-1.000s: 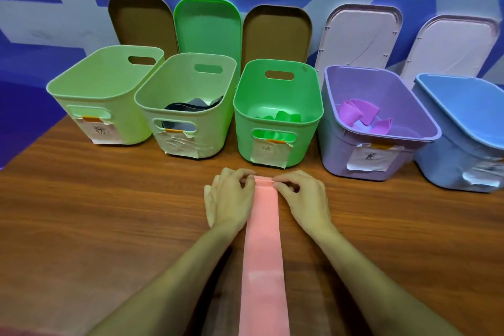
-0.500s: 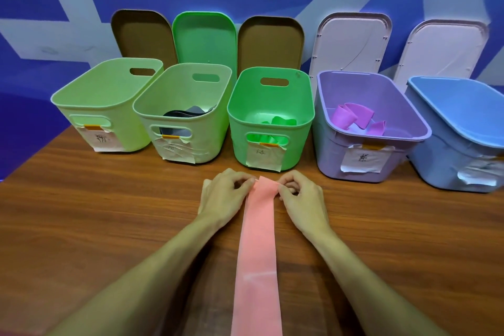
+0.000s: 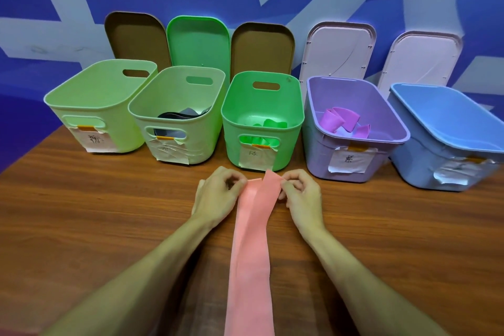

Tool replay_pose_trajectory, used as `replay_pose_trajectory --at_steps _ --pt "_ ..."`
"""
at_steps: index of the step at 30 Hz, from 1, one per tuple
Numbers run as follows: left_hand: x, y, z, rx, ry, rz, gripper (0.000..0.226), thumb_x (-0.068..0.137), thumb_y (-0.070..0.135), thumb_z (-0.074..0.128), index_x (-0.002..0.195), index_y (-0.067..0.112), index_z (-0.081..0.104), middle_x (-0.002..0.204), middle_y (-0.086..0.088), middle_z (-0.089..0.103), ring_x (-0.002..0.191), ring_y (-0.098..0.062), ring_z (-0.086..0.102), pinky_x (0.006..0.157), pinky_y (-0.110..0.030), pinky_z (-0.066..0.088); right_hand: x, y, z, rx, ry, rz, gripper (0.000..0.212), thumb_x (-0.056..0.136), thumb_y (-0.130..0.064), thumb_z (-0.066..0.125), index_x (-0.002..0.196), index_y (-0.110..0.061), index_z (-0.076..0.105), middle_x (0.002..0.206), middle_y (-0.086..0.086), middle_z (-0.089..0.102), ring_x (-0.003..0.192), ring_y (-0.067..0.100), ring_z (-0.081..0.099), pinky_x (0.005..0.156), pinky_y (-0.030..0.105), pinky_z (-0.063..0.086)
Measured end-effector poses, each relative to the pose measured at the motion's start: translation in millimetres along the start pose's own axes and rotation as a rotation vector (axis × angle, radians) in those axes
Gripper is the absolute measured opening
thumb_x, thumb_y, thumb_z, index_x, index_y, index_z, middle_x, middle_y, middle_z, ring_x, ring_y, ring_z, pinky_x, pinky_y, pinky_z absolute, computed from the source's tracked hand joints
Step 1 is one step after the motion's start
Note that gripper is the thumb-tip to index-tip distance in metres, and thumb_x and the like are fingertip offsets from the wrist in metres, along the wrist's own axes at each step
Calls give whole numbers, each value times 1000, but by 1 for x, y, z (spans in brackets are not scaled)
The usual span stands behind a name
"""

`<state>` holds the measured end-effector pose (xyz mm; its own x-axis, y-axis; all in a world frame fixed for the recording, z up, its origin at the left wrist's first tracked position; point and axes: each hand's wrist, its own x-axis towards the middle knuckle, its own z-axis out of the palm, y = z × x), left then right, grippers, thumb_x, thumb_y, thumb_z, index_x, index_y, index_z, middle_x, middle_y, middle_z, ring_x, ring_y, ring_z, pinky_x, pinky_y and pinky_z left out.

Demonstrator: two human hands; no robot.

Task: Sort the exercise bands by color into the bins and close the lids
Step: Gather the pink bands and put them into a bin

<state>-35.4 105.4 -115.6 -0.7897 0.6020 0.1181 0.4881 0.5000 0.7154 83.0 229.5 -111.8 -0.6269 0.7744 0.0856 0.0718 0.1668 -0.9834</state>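
Since a second ago the far end of the pink band [image 3: 252,248] has twisted out of its flat fold, and its right corner now stands highest, just in front of the bright green bin [image 3: 286,150]. The left hand [image 3: 218,199] pinches the band's left edge with curled fingers, and the right hand [image 3: 301,196] pinches the right edge. From that bin the band runs along the table [image 3: 95,213] toward the wearer, its near end cut off by the frame. The purple bin [image 3: 319,155] to the right holds purple bands [image 3: 339,120]. In the pale green bin [image 3: 207,139] to the left, dark bands [image 3: 180,114] are half hidden. The label [image 3: 255,157] writing is hard to read.
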Motion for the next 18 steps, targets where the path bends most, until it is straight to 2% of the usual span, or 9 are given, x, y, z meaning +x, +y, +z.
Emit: replay_pose_trajectory --at_steps 2,4,6,8,10,13,15,18 --pt "1 -1 -3 -48 -46 -46 12 92 36 54 82 38 60 92 17 60 78 1 53 94 -34 38 -6 -8 -5 55 5 33 19 85 5 54 74 -10 58 58 6 56 49 8 51 46 15 39" --pt "2 1 -15 -237 -124 -108 11 93 31 55 88 31 65 96 13 64 86 -3 56 92 -29 41 -10 -21 -11 93 -33 61 17 86 3 55 76 -9 59 64 9 57 54 14 51 44 18 43" --pt "4 7 -32 -399 -192 -137 11 94 22 55 90 24 65 95 8 65 90 -8 57 84 -22 44 -12 -39 -18 121 -87 76 13 88 2 54 80 -8 59 63 9 56 54 16 53 43 22 48" --pt "5 17 -50 -476 -228 -118 11 94 13 55 88 16 63 85 3 65 82 -10 59 76 -21 47 -15 -58 -23 137 -121 74 10 89 1 53 85 -6 59 59 6 55 48 15 54 40 25 48" --pt "2 33 -65 -491 -234 -48 10 94 10 55 87 12 62 71 3 62 65 -6 58 64 -20 47 -19 -75 -27 131 -139 52 7 90 -1 53 88 -5 59 58 4 54 45 13 52 39 25 47" --pt "-7 64 -83 -485 -202 42 9 93 9 56 95 3 63 70 -4 58 57 -8 55 51 -17 48 -25 -97 -31 116 -124 18 9 89 -1 54 85 -7 59 62 3 51 46 10 47 38 22 40" --pt "-13 85 -96 -486 -188 99 10 92 8 58 97 2 63 72 -8 59 54 -7 56 49 -16 47 -30 -113 -34 109 -108 -6 12 89 -1 54 83 -10 60 62 1 51 47 9 45 38 20 36" --pt "-21 111 -116 -409 -185 203 16 90 6 61 105 4 65 74 -6 62 51 0 59 51 -12 47 -34 -139 -41 118 -104 -58 15 88 -1 54 80 -12 60 55 -2 47 42 6 40 36 18 31"
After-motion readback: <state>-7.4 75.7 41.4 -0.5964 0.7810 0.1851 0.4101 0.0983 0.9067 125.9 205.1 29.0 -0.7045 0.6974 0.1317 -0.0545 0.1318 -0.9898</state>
